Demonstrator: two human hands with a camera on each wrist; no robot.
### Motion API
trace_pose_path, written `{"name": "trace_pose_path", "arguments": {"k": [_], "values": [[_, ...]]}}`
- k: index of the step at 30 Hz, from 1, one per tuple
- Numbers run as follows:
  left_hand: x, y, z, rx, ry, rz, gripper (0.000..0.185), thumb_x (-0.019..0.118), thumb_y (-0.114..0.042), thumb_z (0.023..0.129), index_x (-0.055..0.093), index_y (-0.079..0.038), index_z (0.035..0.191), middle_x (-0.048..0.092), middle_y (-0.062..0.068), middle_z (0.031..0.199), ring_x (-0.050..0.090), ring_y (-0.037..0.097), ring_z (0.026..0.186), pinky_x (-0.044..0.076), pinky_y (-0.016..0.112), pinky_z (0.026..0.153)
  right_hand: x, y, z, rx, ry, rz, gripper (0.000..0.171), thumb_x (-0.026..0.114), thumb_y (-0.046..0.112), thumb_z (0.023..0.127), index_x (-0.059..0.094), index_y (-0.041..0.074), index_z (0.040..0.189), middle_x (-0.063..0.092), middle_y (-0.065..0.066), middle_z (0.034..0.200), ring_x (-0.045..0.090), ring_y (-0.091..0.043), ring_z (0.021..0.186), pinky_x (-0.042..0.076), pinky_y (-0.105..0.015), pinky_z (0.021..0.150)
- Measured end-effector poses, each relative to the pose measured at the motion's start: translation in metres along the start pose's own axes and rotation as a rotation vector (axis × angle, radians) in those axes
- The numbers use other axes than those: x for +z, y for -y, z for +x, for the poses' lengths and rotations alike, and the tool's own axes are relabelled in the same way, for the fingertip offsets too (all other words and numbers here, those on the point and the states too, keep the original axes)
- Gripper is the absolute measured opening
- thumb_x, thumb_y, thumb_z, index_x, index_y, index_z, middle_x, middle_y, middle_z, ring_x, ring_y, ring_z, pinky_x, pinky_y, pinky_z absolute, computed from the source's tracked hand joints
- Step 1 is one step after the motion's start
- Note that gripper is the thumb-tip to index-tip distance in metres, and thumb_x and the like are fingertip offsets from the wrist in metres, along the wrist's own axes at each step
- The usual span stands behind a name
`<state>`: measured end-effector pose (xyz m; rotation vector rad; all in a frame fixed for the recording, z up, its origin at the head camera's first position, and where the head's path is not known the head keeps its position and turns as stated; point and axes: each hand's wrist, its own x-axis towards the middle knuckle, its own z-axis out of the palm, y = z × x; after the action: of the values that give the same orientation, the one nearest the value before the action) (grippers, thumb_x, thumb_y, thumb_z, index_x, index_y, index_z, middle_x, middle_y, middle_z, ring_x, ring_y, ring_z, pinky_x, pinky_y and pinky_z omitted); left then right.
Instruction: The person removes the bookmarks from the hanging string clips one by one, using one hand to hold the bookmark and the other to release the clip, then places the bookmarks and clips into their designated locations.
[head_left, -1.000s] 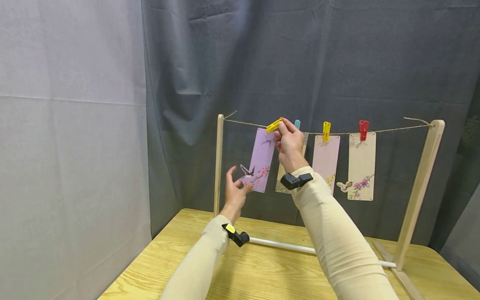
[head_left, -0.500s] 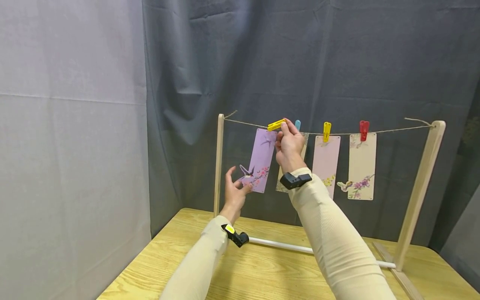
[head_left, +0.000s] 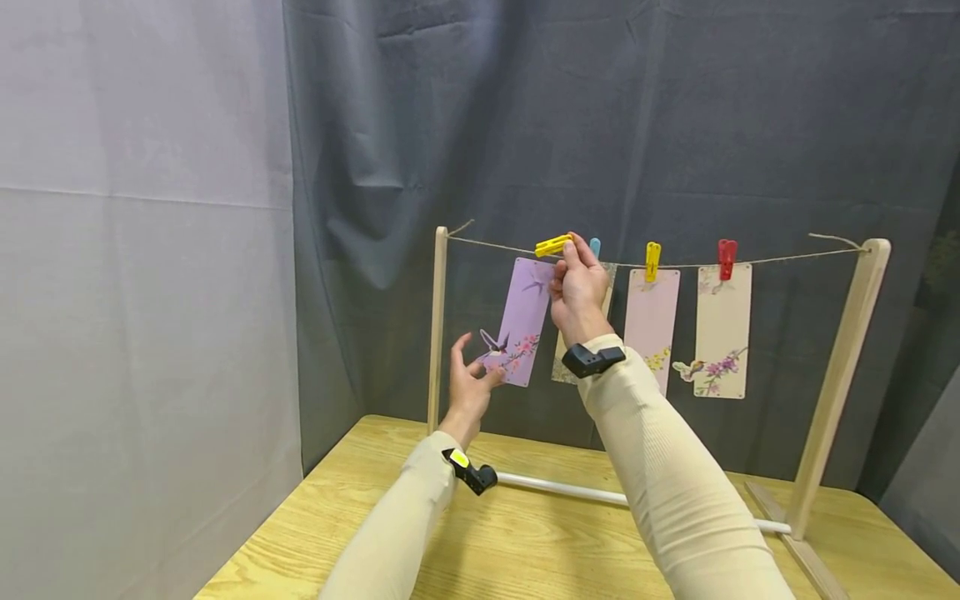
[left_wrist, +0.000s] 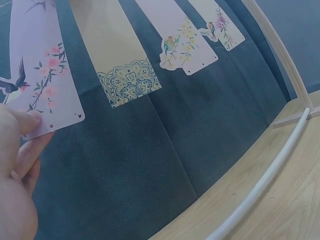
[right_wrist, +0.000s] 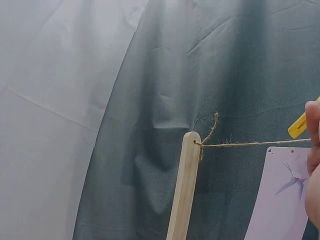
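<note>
While the right hand (head_left: 577, 287) pinches a yellow plastic peg (head_left: 552, 246) at the rough twine string (head_left: 780, 259), the left hand (head_left: 470, 385) pinches the bottom corner of the smooth purple card (head_left: 521, 317). The right hand hides part of the beige card (left_wrist: 117, 55) behind it; both wrist views cut off the hands.

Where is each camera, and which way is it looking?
Head view: worn on the head, facing forward and down at the string of hanging cards; both sleeves, the left hand and the right hand show.
Left wrist view: at the left wrist, looking past the fingertips that hold the purple card, toward the other cards and the table.
Right wrist view: at the right wrist, facing the wooden post and curtain; only finger edges show beside the yellow clothespin.
All three views share the purple card.
</note>
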<state>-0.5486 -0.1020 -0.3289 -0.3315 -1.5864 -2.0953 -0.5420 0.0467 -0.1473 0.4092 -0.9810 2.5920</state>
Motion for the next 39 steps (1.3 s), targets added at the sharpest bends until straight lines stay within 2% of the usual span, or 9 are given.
{"name": "trace_pose_path", "arguments": {"k": [5, 14, 20, 26, 31, 39], "values": [[-0.001, -0.001, 0.0, 0.003, -0.003, -0.012, 0.088, 0.071, 0.012, 0.09, 0.03, -0.021, 0.16, 0.071, 0.02, 0.115, 0.073, 0.032, 0.094, 0.051, 0.047, 0.095, 0.0, 0.001, -0.001, 0.01, 0.012, 0.014, 0.028, 0.063, 0.015, 0.104, 0.071, 0.015, 0.131, 0.056, -0.002, 0.08, 0.051, -0.004, 0.053, 0.031, -0.018, 0.044], [-0.003, 0.0, -0.004, 0.011, 0.009, -0.024, 0.086, 0.068, 0.014, 0.09, 0.03, -0.021, 0.159, 0.071, 0.021, 0.117, 0.072, 0.031, 0.095, 0.052, 0.045, 0.093, -0.003, 0.001, -0.004, 0.016, 0.06, 0.0, 0.034, 0.062, 0.016, 0.105, 0.066, 0.017, 0.138, 0.057, -0.002, 0.112, 0.053, -0.003, 0.057, 0.033, -0.017, 0.047], [-0.004, -0.001, -0.008, 0.02, 0.023, -0.037, 0.086, 0.066, 0.016, 0.09, 0.03, -0.021, 0.159, 0.07, 0.023, 0.117, 0.073, 0.033, 0.094, 0.055, 0.04, 0.087, -0.008, 0.002, -0.003, 0.016, 0.103, -0.05, 0.038, 0.062, 0.018, 0.105, 0.062, 0.017, 0.143, 0.052, 0.0, 0.125, 0.054, -0.005, 0.06, 0.036, -0.016, 0.048], [-0.004, -0.001, -0.008, 0.021, 0.024, -0.043, 0.086, 0.065, 0.016, 0.09, 0.029, -0.021, 0.159, 0.071, 0.021, 0.116, 0.073, 0.033, 0.095, 0.054, 0.041, 0.088, -0.012, 0.004, -0.006, 0.02, 0.166, -0.111, 0.039, 0.06, 0.02, 0.106, 0.059, 0.018, 0.145, 0.047, -0.001, 0.14, 0.056, -0.008, 0.065, 0.037, -0.017, 0.05], [-0.006, 0.0, -0.009, 0.028, 0.016, -0.051, 0.086, 0.064, 0.017, 0.09, 0.028, -0.018, 0.16, 0.07, 0.023, 0.117, 0.072, 0.034, 0.097, 0.055, 0.038, 0.086, -0.014, 0.005, -0.008, 0.04, 0.189, -0.117, 0.04, 0.06, 0.02, 0.106, 0.058, 0.018, 0.146, 0.047, -0.001, 0.142, 0.056, -0.007, 0.065, 0.038, -0.017, 0.051], [-0.005, 0.0, -0.015, 0.032, 0.016, -0.043, 0.085, 0.064, 0.016, 0.091, 0.029, -0.02, 0.16, 0.069, 0.026, 0.119, 0.071, 0.039, 0.099, 0.054, 0.04, 0.087, -0.022, 0.005, -0.012, 0.062, 0.204, -0.116, 0.042, 0.061, 0.019, 0.106, 0.057, 0.018, 0.147, 0.052, -0.002, 0.139, 0.056, -0.006, 0.063, 0.038, -0.017, 0.05]]}}
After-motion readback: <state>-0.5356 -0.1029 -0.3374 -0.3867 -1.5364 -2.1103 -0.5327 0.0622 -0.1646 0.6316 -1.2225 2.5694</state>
